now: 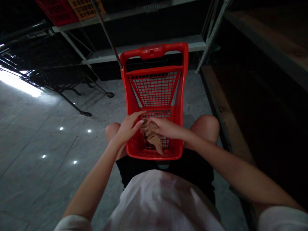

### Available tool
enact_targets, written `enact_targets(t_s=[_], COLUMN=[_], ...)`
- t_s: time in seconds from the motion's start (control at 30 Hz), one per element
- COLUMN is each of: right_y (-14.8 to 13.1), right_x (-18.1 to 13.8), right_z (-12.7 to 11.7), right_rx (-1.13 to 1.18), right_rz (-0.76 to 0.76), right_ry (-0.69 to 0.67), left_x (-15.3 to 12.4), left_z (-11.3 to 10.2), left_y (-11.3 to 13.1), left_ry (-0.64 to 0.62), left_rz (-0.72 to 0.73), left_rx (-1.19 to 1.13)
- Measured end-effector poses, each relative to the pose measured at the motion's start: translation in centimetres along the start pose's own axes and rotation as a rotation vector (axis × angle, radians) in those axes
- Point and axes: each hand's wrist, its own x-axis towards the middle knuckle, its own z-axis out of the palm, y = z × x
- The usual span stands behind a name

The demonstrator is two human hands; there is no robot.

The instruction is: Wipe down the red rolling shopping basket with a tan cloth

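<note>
A small red plastic shopping basket cart (154, 157) stands upright between my knees, with grid panels at its back and bottom. Inside its opening hangs a crumpled brown cloth (155, 142), its loose end trailing toward the near rim. My right hand (163, 127) grips the upper part of the cloth, the fingers curled around it and partly hidden. On the other side, my left hand (131, 126) reaches over the left wall with thumb and fingers apart. The left thumb tip comes close to the cloth; whether it touches is unclear.
Behind the cart is a metal shelf rack (144, 48), with a red crate (57, 11) and a yellow crate (85, 9) at upper left. Dark wheeled metal frames (72, 86) stand on the left. A dark wooden shelf (228, 122) runs along the right.
</note>
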Motion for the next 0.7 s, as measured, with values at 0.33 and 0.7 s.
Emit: enact_targets(t_s=[0.33,0.7], right_y=[-2.3,4.0], right_x=[10.0,16.7], right_z=[-3.9,-10.1], right_rx=[0.513,-0.722], right_rz=[0.08,-0.059], right_ry=[-0.134,0.269], left_x=[0.9,-1.3], left_z=[-0.4,-2.1], left_y=[0.0,0.8], left_ry=[0.318,-0.289], left_rz=[-0.229,0.057], left_rx=[0.196,0.638])
